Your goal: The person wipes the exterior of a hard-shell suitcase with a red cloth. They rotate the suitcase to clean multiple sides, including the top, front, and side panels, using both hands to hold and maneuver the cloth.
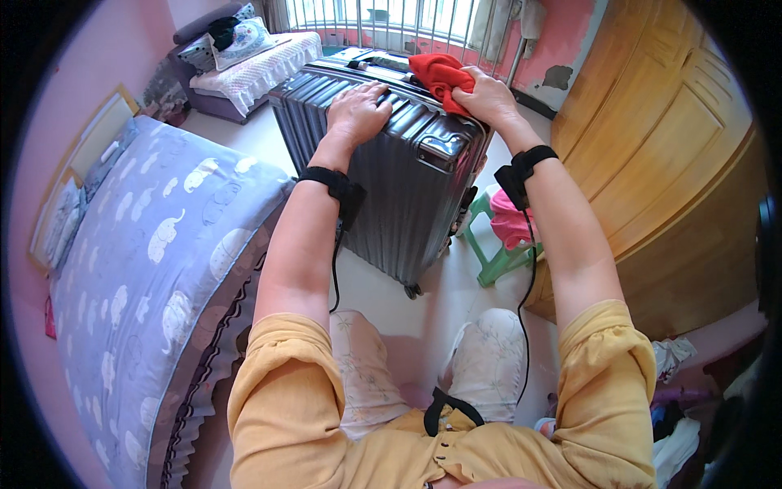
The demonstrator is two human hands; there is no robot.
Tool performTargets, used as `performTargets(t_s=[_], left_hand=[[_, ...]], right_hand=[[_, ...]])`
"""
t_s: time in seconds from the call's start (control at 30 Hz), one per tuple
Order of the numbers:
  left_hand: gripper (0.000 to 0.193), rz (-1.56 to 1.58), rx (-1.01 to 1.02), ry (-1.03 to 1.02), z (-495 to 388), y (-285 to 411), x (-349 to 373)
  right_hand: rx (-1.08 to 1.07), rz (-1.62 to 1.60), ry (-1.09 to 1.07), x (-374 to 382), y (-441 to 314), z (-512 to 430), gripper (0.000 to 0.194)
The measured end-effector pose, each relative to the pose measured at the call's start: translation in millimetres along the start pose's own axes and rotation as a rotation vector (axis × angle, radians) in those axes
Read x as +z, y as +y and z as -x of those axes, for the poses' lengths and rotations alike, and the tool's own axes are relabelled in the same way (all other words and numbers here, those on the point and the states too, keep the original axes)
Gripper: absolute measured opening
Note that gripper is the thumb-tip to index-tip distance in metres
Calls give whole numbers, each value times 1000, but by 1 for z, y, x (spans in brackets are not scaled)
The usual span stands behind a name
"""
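A dark grey ribbed hard-shell suitcase [391, 189] stands upright on its wheels in front of me. My left hand [360, 112] rests on the suitcase's upper near edge, fingers spread a little, holding nothing. A bunched red cloth [441, 76] is in my right hand [487, 98], pressed against the top at the suitcase's right corner. Part of the cloth lies beside the carry handle [388, 67] on the top. Both wrists wear black straps with small devices and cables.
Left is a bed with an elephant-print cover [146, 244]; behind it, a small sofa [244, 67]. A green plastic stool [489, 263] holding a pink cloth [512, 220] stands right of the suitcase, near a wooden wardrobe [647, 147]. Clothes [675, 443] lie at the lower right.
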State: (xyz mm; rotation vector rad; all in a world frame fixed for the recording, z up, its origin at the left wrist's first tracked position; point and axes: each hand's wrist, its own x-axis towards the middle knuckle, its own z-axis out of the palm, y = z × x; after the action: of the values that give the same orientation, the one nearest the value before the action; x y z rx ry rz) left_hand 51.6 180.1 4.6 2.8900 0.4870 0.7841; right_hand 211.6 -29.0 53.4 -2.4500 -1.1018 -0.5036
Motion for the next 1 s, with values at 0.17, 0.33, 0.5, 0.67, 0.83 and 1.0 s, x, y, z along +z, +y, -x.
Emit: performTargets(t_s=[0.17, 0.33, 0.5, 0.67, 0.83, 1.0], left_hand=[[59, 14, 3, 25, 0, -1, 2], [58, 8, 20, 50, 3, -2, 1], [53, 56, 51, 44, 4, -8, -1], [47, 29, 103, 57, 6, -30, -10], [50, -442, -117, -87, 12, -36, -45], [61, 60, -36, -21, 18, 8, -71]], right_hand=[[13, -26, -7, 4, 5, 1, 64], [39, 47, -39, -1, 2, 8, 64], [26, 136, 30, -4, -8, 22, 66], [-1, 185, 51, -7, -30, 40, 62], [-12, 182, 45, -5, -68, 53, 57], [-30, 147, 25, -4, -95, 58, 53]])
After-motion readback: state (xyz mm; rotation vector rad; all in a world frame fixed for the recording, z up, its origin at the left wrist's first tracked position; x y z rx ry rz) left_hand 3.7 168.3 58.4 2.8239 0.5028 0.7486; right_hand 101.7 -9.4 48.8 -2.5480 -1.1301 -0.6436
